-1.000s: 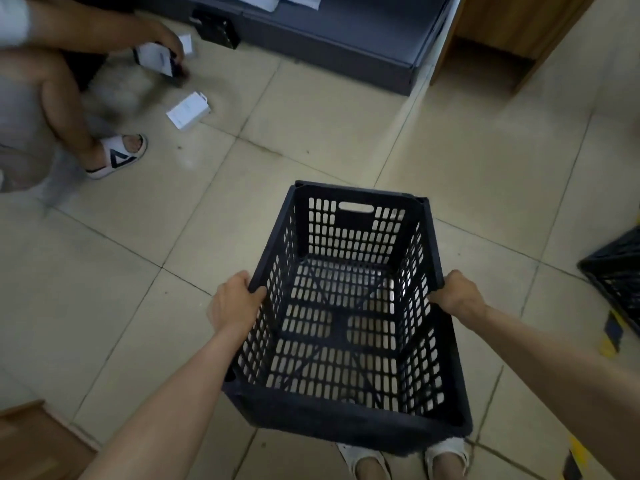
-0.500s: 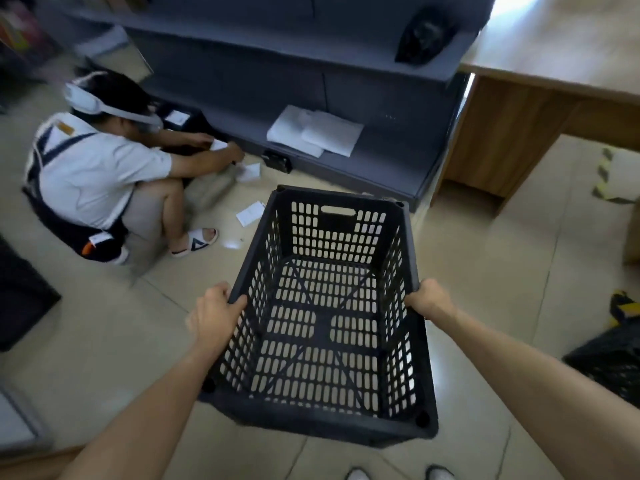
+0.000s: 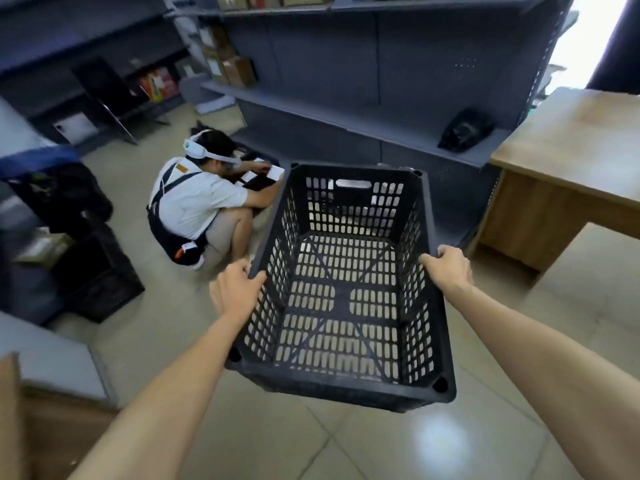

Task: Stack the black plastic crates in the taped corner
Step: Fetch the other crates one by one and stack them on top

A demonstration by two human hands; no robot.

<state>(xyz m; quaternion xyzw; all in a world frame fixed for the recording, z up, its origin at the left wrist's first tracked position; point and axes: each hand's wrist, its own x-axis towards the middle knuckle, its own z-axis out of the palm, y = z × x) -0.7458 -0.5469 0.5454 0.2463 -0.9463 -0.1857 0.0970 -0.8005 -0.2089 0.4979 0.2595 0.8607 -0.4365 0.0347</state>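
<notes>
Two hands carry one black crate [image 3: 341, 292], and from my seat I see it held clear of the tiled floor [image 3: 277, 441], open side up and nothing inside it. My left hand [image 3: 235, 291] grips the left long rim, fingers curled over the edge and clamped on the plastic; my right hand [image 3: 448, 268] grips the right long rim the same way, fingers wrapped over it, their tips hidden inside the wall. Between my fingers lies the slotted base of the crate, floor tiles showing through it. Beyond my fingertips, past the far wall with its handle slot, stands grey shelving [image 3: 346, 109] with a dark bag [image 3: 464, 129] on one shelf. Off to the outside of my left fingers a person [image 3: 197, 202] in a white shirt crouches on the floor, just beside the crate's far left corner. Further left sits another dark crate [image 3: 100, 275]. Outside my right fingers stands a wooden desk [image 3: 568, 157].
</notes>
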